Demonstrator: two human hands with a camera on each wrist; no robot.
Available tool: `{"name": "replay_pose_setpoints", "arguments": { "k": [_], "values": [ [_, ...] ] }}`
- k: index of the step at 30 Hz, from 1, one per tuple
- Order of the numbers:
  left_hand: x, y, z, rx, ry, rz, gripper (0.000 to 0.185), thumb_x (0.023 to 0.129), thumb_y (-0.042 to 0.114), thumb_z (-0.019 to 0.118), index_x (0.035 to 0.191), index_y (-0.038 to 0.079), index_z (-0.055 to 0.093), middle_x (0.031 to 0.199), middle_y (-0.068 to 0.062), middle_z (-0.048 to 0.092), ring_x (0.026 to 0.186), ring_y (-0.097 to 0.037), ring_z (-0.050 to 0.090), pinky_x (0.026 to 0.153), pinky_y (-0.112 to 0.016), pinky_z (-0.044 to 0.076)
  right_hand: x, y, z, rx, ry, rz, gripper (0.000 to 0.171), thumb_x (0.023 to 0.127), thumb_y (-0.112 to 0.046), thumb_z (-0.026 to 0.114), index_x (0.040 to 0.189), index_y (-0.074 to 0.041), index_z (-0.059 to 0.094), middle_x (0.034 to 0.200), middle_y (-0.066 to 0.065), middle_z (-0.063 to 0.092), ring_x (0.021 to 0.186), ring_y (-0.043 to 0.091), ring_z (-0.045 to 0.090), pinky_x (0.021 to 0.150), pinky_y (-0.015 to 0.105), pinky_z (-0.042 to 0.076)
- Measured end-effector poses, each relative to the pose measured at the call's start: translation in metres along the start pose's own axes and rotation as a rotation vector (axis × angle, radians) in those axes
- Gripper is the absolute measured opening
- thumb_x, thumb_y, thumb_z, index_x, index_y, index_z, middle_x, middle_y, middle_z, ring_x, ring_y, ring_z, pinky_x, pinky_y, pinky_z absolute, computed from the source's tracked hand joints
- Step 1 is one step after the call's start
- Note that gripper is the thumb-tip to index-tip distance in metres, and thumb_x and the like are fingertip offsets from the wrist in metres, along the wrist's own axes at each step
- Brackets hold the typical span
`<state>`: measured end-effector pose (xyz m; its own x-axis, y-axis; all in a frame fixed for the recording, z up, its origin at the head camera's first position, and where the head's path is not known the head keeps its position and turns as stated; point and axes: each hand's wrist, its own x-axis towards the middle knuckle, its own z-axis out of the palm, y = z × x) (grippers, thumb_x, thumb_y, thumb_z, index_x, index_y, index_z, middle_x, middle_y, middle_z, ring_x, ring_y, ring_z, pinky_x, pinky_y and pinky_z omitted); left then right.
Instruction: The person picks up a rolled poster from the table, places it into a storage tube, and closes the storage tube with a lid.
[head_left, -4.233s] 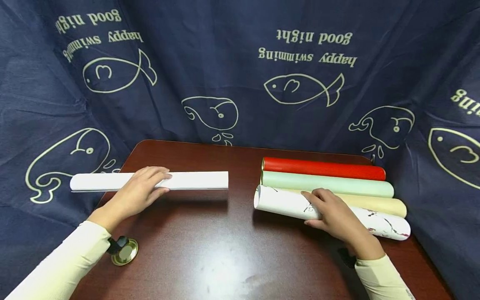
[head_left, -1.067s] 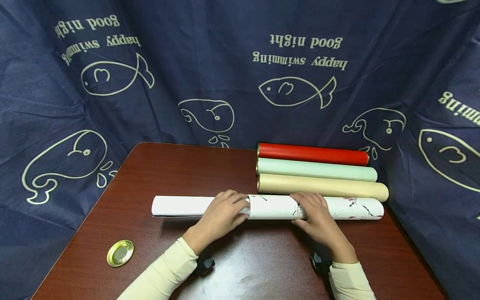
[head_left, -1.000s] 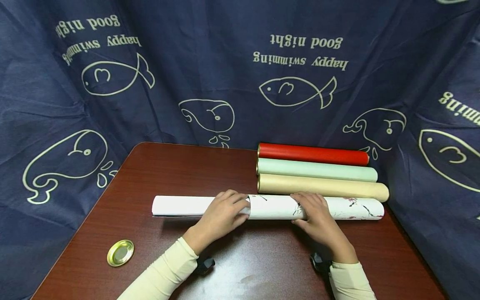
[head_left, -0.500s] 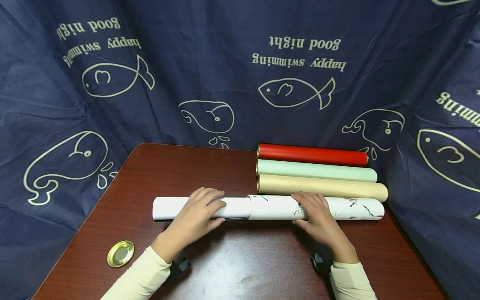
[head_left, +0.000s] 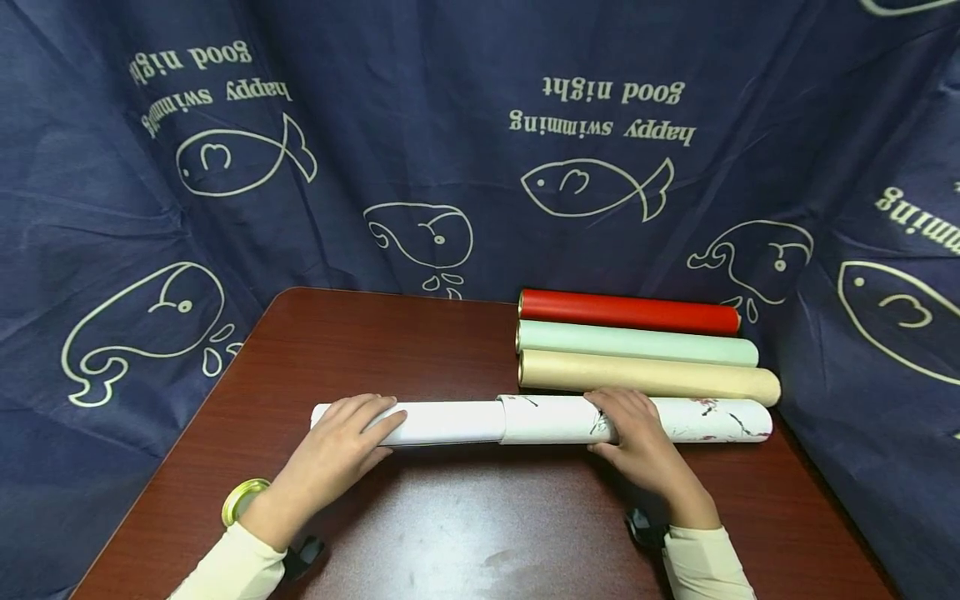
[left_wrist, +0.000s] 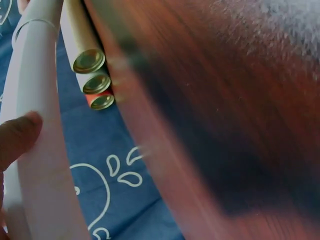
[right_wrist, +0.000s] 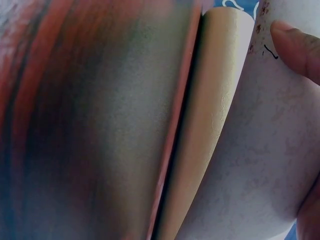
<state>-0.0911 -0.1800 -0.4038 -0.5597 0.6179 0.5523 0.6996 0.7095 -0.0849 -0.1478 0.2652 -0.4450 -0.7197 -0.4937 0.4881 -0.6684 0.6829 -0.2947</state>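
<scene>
The left hand (head_left: 341,437) lies with fingers loosely wrapped over the left end of the white paper roll (head_left: 442,422), which lies on the surface (head_left: 465,533) with its right end inside the patterned tube (head_left: 675,419). The right hand (head_left: 637,437) grips that tube, which lies just beside the beige tube (head_left: 648,377). A gold cap (head_left: 238,500) sits near the left wrist.

On my table (head_left: 450,517): four tubes lying flat, one red tube (head_left: 630,312), one pale green tube (head_left: 637,342), one tan tube (head_left: 649,377), one white printed tube (head_left: 697,419). One rolled white paper (head_left: 450,421). One gold lid (head_left: 238,500). My wrist view shows three gold end caps (left_wrist: 89,61). Backdrop (head_left: 450,150): three fish drawings, three whale drawings fully in frame.
</scene>
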Motion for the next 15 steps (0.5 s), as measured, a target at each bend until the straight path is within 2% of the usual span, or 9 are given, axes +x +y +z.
{"name": "replay_pose_setpoints", "arguments": {
  "k": [6,12,15],
  "values": [
    [0.002,0.001,0.006,-0.021,0.019,0.022,0.049,0.077,0.015,0.084,0.122,0.010,0.066,0.127,-0.013,0.062,0.114,-0.033,0.059,0.094,-0.048,0.048,-0.001,-0.001,0.001,-0.006,-0.002,0.004,0.079,0.059,-0.006,0.092,0.130,-0.007,0.059,0.128,0.013,0.060,0.122,0.034,0.049,0.105,0.060,0.025],
    [0.012,0.005,0.015,-0.033,0.051,0.040,0.044,0.079,0.016,0.082,0.120,0.010,0.067,0.123,-0.012,0.064,0.110,-0.032,0.061,0.090,-0.048,0.050,0.000,-0.001,-0.001,-0.014,-0.005,0.004,0.079,0.060,-0.007,0.092,0.131,-0.006,0.058,0.128,0.014,0.060,0.122,0.035,0.049,0.105,0.060,0.026],
    [0.020,0.011,0.020,-0.035,0.046,0.034,0.043,0.079,0.015,0.083,0.119,0.011,0.068,0.122,-0.012,0.064,0.110,-0.031,0.060,0.091,-0.047,0.050,0.000,-0.002,-0.001,-0.015,-0.007,0.008,0.078,0.061,-0.007,0.091,0.131,-0.007,0.058,0.128,0.014,0.060,0.122,0.035,0.049,0.104,0.060,0.026]
  ]
}}
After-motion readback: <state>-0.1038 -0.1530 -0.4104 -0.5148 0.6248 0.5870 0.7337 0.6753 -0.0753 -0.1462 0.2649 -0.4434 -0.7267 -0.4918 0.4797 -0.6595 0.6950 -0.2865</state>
